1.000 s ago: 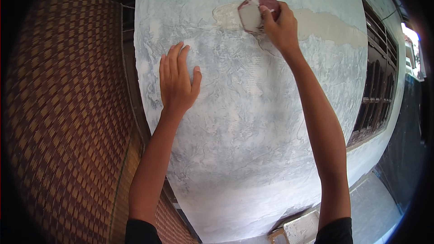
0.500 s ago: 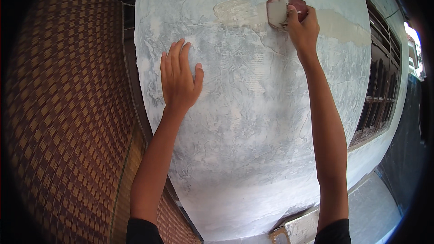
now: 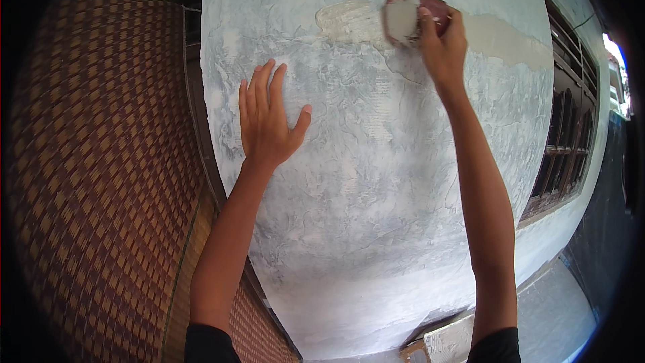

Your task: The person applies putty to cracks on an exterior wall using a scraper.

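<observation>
My right hand [image 3: 443, 40] grips a flat, dark red, rounded scraper [image 3: 440, 12] by its right side, with the thumb over its face. Pale putty [image 3: 403, 19] coats the scraper's left part. It is held at the upper wall, over a band of wet beige putty [image 3: 507, 39] that runs on to the right. Left of the scraper lies a ridged patch of the same putty [image 3: 348, 21]. Lower and to the left, my left hand [image 3: 269, 121] rests with fingers spread against the mottled grey-white wall [image 3: 349, 181], holding nothing.
A woven brown mat [image 3: 101, 161] hangs along the left side. On the right is a dark wooden window with bars [image 3: 568, 114]. Low down, near my right forearm, sits a putty-smeared board or box [image 3: 450, 339] beside a grey ledge [image 3: 551, 302].
My right hand and the scraper have shifted slightly left along the putty band. My left hand stays in place, its thumb spread a little wider.
</observation>
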A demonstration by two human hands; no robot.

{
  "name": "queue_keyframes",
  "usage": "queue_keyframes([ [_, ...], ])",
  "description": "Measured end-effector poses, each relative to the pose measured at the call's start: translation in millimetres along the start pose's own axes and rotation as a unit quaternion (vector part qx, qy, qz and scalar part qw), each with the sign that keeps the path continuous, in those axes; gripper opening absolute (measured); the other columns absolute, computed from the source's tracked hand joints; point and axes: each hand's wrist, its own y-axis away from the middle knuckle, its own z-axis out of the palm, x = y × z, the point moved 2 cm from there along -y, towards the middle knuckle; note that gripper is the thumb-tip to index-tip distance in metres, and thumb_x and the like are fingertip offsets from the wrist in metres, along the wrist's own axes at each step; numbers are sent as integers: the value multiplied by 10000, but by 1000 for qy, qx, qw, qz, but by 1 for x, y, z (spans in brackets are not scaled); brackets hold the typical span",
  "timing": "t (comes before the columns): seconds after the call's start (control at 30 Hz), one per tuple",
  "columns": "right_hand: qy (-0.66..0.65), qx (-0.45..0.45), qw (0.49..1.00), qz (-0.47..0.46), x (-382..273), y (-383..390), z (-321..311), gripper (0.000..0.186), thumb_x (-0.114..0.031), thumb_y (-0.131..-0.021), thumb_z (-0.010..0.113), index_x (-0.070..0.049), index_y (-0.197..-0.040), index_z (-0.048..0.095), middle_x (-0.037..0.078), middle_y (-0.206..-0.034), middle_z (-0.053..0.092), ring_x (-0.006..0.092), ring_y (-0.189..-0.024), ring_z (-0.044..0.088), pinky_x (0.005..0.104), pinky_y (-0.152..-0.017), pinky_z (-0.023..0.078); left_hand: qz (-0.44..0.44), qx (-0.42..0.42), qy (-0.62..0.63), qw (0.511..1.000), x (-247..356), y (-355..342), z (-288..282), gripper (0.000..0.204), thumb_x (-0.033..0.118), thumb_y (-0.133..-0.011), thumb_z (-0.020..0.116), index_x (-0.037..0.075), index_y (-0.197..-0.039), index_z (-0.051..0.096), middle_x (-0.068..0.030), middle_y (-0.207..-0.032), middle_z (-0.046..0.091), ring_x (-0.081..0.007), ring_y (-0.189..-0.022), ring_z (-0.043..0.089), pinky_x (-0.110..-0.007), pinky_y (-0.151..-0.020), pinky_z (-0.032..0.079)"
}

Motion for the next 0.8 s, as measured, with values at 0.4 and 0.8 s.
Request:
queue_keyframes([
  [0.4,-13,40,999,-6,-7,-18,3,375,-240,-888,681,42,-1122,600,201,-915,686,322,-846,678,408,-781,528,29,-16,17,999,-1,0,-2,820,504,-900,558,48,-1525,286,-171,-1564,284,-375,-1458,236,-559,-1192,119],
  [0.8,58,81,993,63,6,-20,-7,390,-239,-878,677,67,-1106,596,209,-906,695,364,-855,674,445,-805,524,9,-11,-16,1000,-1,2,2,745,418,-906,576,85,-1519,316,-137,-1562,308,-332,-1456,257,-525,-1206,136],
])
